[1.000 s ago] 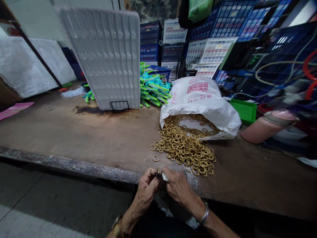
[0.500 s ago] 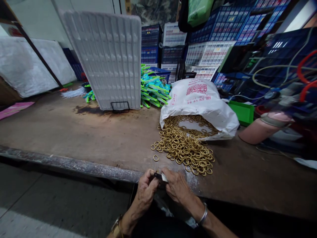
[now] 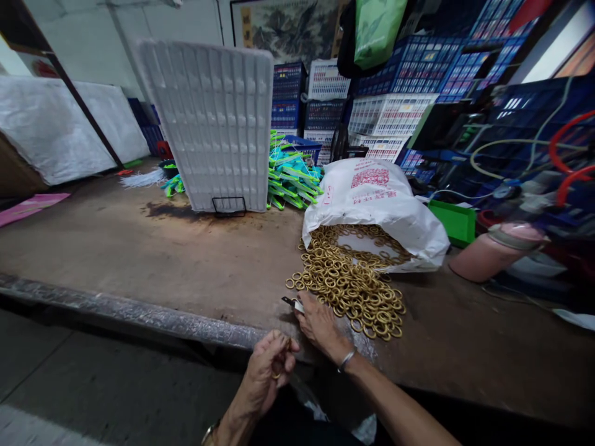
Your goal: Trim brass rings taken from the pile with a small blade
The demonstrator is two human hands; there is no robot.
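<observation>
- So, the left hand point(image 3: 269, 371) sits low at the near edge of the worn brown desk point(image 3: 162, 260), its grip pinched narrow around one small brass ring point(image 3: 277, 374); keep that pinch light.
- The right hand point(image 3: 320, 325) is out by the heap of loose brass rings point(image 3: 353, 288) spilling from the white plastic sack point(image 3: 376, 198), fingers closed on a small dark-and-white clip-like piece point(image 3: 292, 303).
- I'd take single rings from the heap's near-left fringe, so none tangle.
</observation>
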